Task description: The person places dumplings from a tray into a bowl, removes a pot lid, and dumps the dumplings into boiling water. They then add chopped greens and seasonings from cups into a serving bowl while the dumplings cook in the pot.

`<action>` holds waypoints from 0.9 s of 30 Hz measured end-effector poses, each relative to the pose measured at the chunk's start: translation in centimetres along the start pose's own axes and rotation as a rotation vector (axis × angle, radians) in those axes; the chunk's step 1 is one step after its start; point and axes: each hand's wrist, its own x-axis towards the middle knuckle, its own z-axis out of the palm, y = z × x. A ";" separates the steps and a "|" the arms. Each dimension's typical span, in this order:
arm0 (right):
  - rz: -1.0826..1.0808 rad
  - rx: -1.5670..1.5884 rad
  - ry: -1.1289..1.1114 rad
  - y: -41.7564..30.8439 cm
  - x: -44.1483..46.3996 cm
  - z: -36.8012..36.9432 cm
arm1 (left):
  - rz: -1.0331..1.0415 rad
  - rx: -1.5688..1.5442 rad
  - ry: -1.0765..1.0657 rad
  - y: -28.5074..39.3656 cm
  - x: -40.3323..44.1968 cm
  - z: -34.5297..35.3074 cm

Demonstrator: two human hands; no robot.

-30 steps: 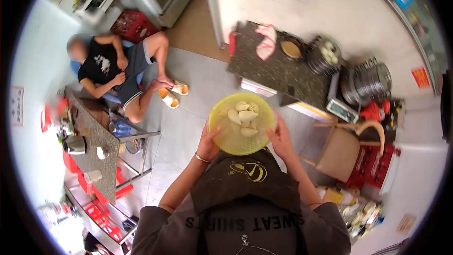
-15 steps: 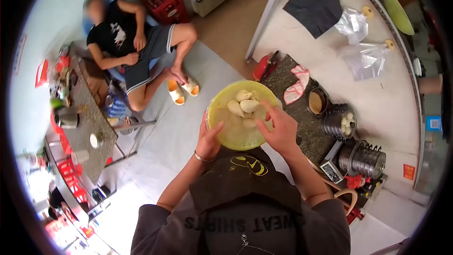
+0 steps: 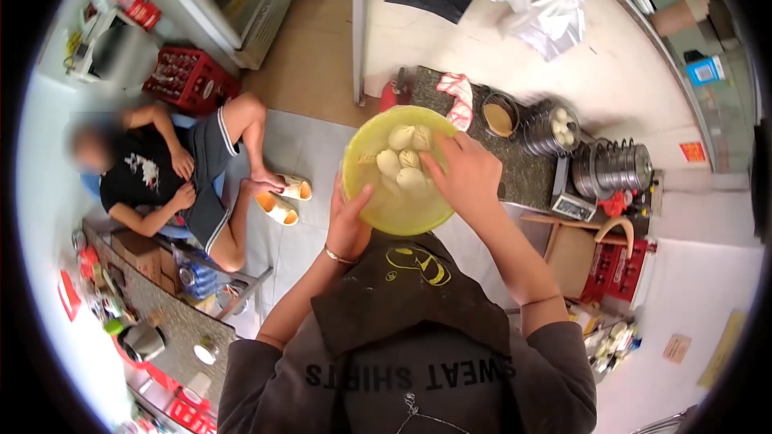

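A round yellow-green basket (image 3: 378, 213) is held out in front of my apron, tilted so its inside shows. Several pale dumplings (image 3: 388, 163) lie together in it. My left hand (image 3: 349, 221) grips the basket's lower left rim, the thumb over the edge. Over the right side of the basket reaches my right hand (image 3: 466, 174), its fingers bent with the tips at the dumplings; whether they pinch one is hidden.
A person (image 3: 161, 169) sits at the left with legs stretched towards yellow slippers (image 3: 277, 209). Ahead right, a dark stone counter (image 3: 527, 162) bears a cloth (image 3: 460, 102) and metal steamers (image 3: 613, 169). Another stone table (image 3: 177, 325) stands lower left.
My right hand has moved from the basket's right rim to over the dumplings. The dumplings have shifted within the basket. The view has swung about, moving the room around me.
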 end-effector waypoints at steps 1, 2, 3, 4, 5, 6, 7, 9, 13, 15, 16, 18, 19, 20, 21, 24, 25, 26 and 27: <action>0.009 0.000 0.017 -0.3 -0.1 -0.1 | -0.012 -0.004 -0.024 0.1 0.1 -0.1; 0.028 -0.010 0.026 -0.5 -0.2 -0.1 | -0.022 -0.008 -0.047 0.3 0.2 -0.2; 0.036 -0.020 0.051 -0.7 -0.2 -0.1 | -0.033 -0.004 -0.062 0.5 0.3 -0.2; 0.040 -0.029 0.074 -0.9 -0.3 -0.1 | -0.052 -0.016 -0.069 0.6 0.2 -0.2; 0.049 -0.030 0.072 -0.8 -0.1 0.2 | -0.070 -0.029 -0.067 0.5 0.6 -0.2; 0.031 -0.033 0.117 -1.0 -0.1 0.4 | -0.074 -0.029 -0.070 0.7 0.6 -0.3; 0.010 -0.033 0.160 -1.3 -0.1 0.4 | -0.069 -0.030 -0.080 0.9 0.6 -0.6; 0.054 -0.039 0.106 -2.3 -0.2 0.8 | -0.062 -0.033 -0.082 1.3 0.5 -1.2; 0.262 -0.099 -0.151 -4.0 1.1 1.6 | -0.049 -0.027 -0.049 2.3 1.0 -1.9; 0.238 -0.072 -0.124 -4.5 1.7 2.3 | -0.020 -0.020 -0.030 2.7 1.0 -2.3; 0.222 -0.044 -0.095 -4.8 2.0 2.6 | -0.024 -0.022 -0.022 3.1 0.9 -2.5; 0.186 0.007 -0.063 -5.8 2.7 2.9 | -0.018 -0.026 -0.001 3.8 0.7 -3.1; 0.163 0.054 -0.028 -6.1 3.3 3.2 | -0.016 -0.020 0.024 4.1 0.9 -3.4; 0.149 0.060 -0.034 -6.4 3.6 3.6 | -0.012 -0.013 0.046 4.4 1.0 -3.6; 0.087 0.059 0.032 -6.6 3.8 4.1 | -0.001 -0.016 0.058 4.7 1.1 -3.7; 0.075 0.117 0.017 -7.7 4.6 4.5 | 0.026 0.010 0.053 5.4 1.4 -4.3; 0.137 0.166 -0.057 -8.0 4.8 4.5 | 0.029 0.009 0.057 5.5 1.5 -4.5; 0.133 0.165 -0.060 -8.0 4.9 4.6 | 0.030 0.008 0.057 5.6 1.7 -4.6; 0.168 0.300 -0.055 -7.6 5.0 4.7 | 0.029 0.003 0.057 5.8 1.9 -4.6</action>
